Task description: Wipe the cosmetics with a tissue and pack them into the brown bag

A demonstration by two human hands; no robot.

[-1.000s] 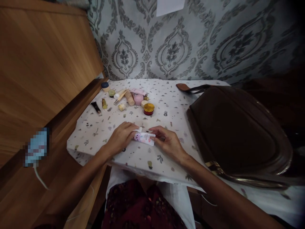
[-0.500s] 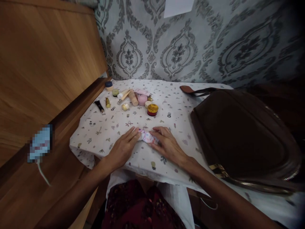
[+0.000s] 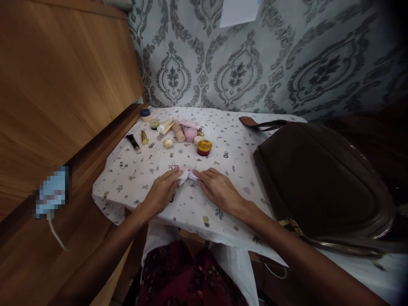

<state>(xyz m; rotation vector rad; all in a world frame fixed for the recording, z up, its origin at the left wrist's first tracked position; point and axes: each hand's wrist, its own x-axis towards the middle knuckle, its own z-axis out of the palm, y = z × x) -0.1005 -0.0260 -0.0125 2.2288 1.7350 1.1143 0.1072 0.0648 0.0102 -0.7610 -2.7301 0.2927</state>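
Note:
A small white packet [image 3: 192,174] with pink and purple print lies low over the near part of the table, between both hands. The fingers of my left hand [image 3: 163,187] are closed on its left end, where a white piece sticks out. My right hand [image 3: 219,189] pinches the other end, thumb and fingers pressed together. Much of the packet is hidden under the fingers, and what kind it is I cannot make out. Just beyond the hands stands a red jar with a gold lid [image 3: 204,147].
Farther back lie several cosmetics: a pink round container [image 3: 191,134], a beige tube [image 3: 178,131], a black tube [image 3: 133,143], a small gold bottle [image 3: 144,137] and a blue-lidded jar [image 3: 145,115]. A large brown bag [image 3: 318,182] fills the right side. A wooden cabinet [image 3: 70,63] borders the left.
The packet has been folded or bunched up, so less of its printed face shows. Both hands have drawn slightly closer together, and a white piece has appeared by the left fingers.

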